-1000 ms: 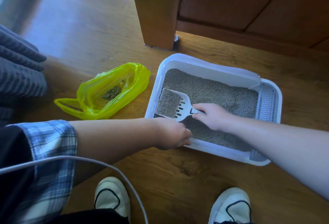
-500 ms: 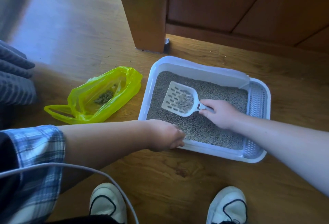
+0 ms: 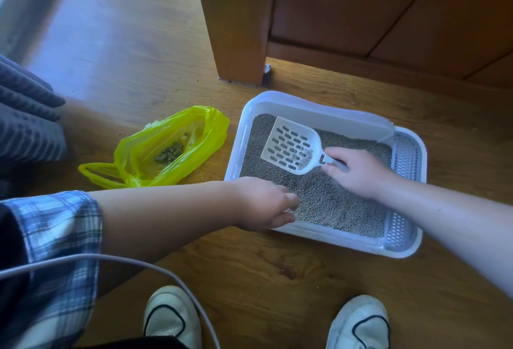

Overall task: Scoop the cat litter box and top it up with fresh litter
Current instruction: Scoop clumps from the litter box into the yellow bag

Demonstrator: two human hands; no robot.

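Now right hand (image 3: 358, 174) grips slotted scoop (image 3: 291, 145) above litter; left hand (image 3: 263, 204) clasps litter box (image 3: 327, 237) rim.

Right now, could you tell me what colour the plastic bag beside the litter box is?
Translucent yellow-green bag, seen in the head view.

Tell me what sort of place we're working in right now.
Most likely a room in a home: a wood-look floor, the leg and panels of wooden furniture, and a white litter box set on the floor beside it. Which room, I cannot tell.
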